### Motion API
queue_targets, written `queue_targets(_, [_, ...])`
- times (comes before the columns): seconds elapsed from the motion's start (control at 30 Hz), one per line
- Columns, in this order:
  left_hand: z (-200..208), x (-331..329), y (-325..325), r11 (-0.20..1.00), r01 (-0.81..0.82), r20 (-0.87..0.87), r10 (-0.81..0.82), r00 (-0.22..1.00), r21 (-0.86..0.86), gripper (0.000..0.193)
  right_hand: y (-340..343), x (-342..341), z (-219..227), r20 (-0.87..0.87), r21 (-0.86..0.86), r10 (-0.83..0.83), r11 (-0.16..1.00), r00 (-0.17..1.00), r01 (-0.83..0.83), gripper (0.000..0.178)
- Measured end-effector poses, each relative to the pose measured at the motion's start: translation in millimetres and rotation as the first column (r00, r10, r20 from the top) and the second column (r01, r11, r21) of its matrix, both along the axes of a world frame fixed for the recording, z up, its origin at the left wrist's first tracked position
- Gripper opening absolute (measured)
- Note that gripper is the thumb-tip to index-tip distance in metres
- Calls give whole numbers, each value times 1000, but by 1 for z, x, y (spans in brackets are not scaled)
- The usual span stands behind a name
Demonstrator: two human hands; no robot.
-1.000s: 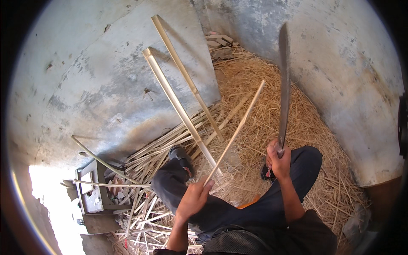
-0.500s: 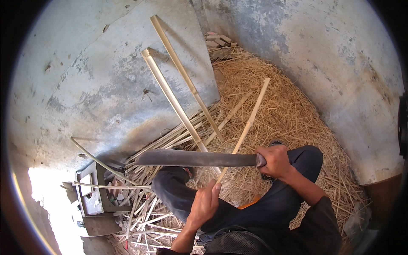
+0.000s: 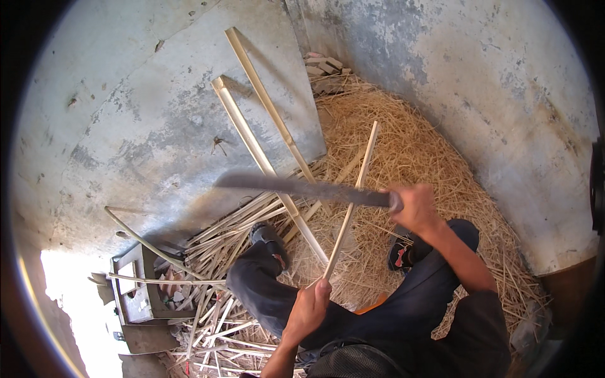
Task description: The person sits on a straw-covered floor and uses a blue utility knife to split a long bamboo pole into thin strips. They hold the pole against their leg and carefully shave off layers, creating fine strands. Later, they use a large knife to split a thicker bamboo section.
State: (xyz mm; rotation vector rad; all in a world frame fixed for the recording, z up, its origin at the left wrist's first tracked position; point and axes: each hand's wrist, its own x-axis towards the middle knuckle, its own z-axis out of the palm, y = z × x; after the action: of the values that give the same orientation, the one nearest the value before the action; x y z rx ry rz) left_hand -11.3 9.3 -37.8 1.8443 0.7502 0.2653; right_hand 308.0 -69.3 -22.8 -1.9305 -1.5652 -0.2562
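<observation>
In my closed left hand [image 3: 307,312] is the lower end of a pale, narrow bamboo strip [image 3: 341,234], tilted up and away from me. My right hand [image 3: 416,208] grips the handle of a long, dark machete [image 3: 302,187]. Its broad blade points left, blurred by motion toward the tip, and crosses the upper half of the strip. Whether the edge touches or cuts into the strip I cannot tell. Behind the blade, a wide split bamboo length [image 3: 253,140] leans on the wall, its lower end between my feet. A thinner bamboo length [image 3: 263,94] leans beside it.
Straw-like shavings [image 3: 416,157] cover the floor ahead and to the right. Cut strips [image 3: 220,236] lie piled at left, by an open, boxy container [image 3: 135,296] holding scraps. A grey wall [image 3: 157,113] stands close on the left, another wall [image 3: 454,75] on the right. My shoe [image 3: 269,242] is near the pile.
My right hand has raised the machete up and away from my left hand, its blade now higher along the strip. The strip's far end has shifted left, and my left hand is slightly lower.
</observation>
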Motion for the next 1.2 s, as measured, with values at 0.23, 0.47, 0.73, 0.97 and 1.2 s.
queue_targets(0.23, [-5, 8, 5, 1000, -8, -29, 8, 1000, 10, 48, 2, -22, -14, 54, -123, 7, 992, 999, -1, 21])
queue_targets(0.47, [-22, -25, -4, 995, -28, -40, 24, 999, -97, 50, 9, 45, -3, 105, 15, -277, 961, 955, 277, 23])
queue_targets(0.73, [-26, -6, 13, 981, 56, -13, -60, 998, -185, 53, -1, -21, -10, 49, -75, 3, 997, 999, 0, 30])
queue_targets(0.97, [-15, -55, -4, 996, 31, -81, -38, 996, -85, 52, 13, 99, 10, -133, -27, -455, 890, 880, 456, 19])
queue_targets(1.2, [-7, -94, 29, 954, -188, -196, 143, 970, -233, 56, -31, 177, 8, -408, -228, -567, 823, 716, 521, 39])
